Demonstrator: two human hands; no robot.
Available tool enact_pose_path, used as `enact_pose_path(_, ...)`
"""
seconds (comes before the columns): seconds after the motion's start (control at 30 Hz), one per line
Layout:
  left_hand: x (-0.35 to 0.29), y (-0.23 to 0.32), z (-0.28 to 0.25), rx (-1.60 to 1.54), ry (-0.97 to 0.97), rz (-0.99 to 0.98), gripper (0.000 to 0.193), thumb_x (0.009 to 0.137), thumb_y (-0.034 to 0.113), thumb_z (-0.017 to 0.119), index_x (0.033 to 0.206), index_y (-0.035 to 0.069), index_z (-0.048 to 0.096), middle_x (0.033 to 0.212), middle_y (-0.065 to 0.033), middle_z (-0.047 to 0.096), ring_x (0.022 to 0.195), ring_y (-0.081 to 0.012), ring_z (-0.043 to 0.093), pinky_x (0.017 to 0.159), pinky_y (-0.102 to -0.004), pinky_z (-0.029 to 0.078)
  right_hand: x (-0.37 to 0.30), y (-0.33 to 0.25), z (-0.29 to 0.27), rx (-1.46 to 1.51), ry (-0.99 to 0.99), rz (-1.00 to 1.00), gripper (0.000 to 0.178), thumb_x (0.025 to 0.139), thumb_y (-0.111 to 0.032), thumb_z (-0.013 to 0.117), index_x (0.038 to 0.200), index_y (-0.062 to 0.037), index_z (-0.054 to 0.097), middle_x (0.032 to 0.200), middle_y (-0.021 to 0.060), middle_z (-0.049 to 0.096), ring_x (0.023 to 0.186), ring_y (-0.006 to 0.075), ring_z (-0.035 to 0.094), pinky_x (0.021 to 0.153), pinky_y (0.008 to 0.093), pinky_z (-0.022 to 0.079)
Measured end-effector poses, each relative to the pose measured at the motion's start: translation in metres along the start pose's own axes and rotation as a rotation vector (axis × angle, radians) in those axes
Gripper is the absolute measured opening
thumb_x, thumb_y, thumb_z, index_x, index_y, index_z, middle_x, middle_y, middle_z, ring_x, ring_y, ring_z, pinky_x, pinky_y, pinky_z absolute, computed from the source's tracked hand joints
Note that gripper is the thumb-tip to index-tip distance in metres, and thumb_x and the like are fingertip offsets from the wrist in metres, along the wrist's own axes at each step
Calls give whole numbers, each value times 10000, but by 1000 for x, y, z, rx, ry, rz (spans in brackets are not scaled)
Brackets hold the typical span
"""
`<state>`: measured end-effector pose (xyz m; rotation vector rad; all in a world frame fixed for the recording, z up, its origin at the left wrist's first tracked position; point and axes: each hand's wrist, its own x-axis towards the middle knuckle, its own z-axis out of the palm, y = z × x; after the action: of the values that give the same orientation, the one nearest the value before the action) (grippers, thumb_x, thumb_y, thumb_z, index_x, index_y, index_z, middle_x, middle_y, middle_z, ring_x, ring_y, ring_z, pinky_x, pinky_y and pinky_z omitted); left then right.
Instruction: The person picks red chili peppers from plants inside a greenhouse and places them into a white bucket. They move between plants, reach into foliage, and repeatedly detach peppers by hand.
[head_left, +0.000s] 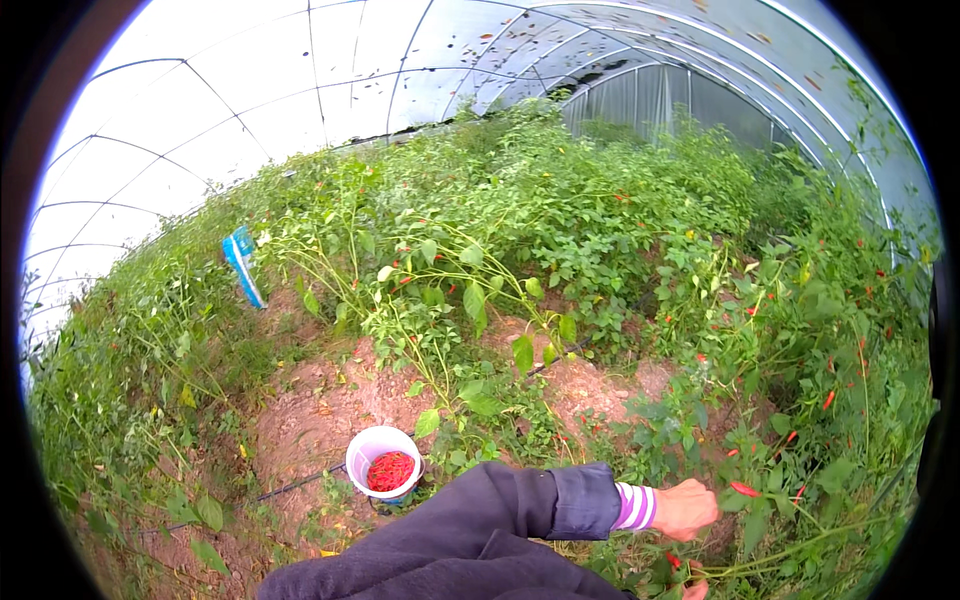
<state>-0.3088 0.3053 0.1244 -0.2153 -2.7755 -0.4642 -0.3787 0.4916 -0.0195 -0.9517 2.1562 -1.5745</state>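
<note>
My left arm, in a dark sleeve with a purple-and-white striped cuff (636,507), reaches across to the right. My left hand (686,509) is closed, its fingers curled down and away from view; whatever they hold is hidden. Just beyond its knuckles hangs a red chili pepper (745,489), apart from the hand. At the lower edge only a few fingers of my right hand (695,591) show, closed at a green chili plant stem (760,566) that runs off to the right. Another red chili (673,560) sits between the two hands.
A white bucket (360,443) partly filled with red chilies (391,470) stands on the reddish soil (310,412) left of my arm. Dense chili plants (600,225) surround me. A thin black hose (300,483) crosses the ground. A blue-and-white object (242,266) stands among plants, under the plastic tunnel roof (270,70).
</note>
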Motion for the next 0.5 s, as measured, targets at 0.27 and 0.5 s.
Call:
enact_pose_path(0.27, -7, 7, 39, -583, -58, -173, 306, 617, 142, 743, 861, -15, 646, 805, -186, 648, 816, -338, 623, 677, -423, 478, -7, -48, -1, 284, 43, 64, 203, 831, -152, 599, 990, -27, 606, 855, 84, 618, 758, 186, 565, 681, 326, 459)
enact_pose_path(0.5, -21, -1, 55, -570, 39, -80, 226, 677, 164, 660, 751, -42, 601, 776, -219, 568, 823, -375, 558, 689, -448, 425, -11, -37, 4, 531, 112, 129, 193, 849, -164, 610, 1003, -49, 608, 883, 73, 622, 784, 180, 577, 703, 313, 471)
